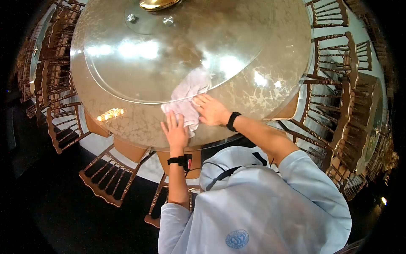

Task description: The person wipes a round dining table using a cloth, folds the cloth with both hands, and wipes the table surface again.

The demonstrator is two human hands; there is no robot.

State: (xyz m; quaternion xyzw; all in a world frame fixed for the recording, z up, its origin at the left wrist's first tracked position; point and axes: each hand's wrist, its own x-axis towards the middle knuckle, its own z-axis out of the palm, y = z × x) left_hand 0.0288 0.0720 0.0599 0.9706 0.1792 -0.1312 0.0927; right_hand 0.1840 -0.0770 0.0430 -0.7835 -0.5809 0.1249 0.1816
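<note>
A pale pink cloth lies crumpled across the near edge of the glass turntable and the marbled round table top. My left hand rests at the cloth's lower left, palm down with fingers spread, its fingertips on the cloth. On the cloth's right side lies my right hand, flat with its fingers stretched out to the left. Neither hand is closed round the cloth. Both wrists wear black bands.
Wooden chairs with turned spindles stand round the table, such as one at the lower left and one at the right. A gold round object sits on the turntable near two small silvery pieces. Light reflections cover parts of the glass.
</note>
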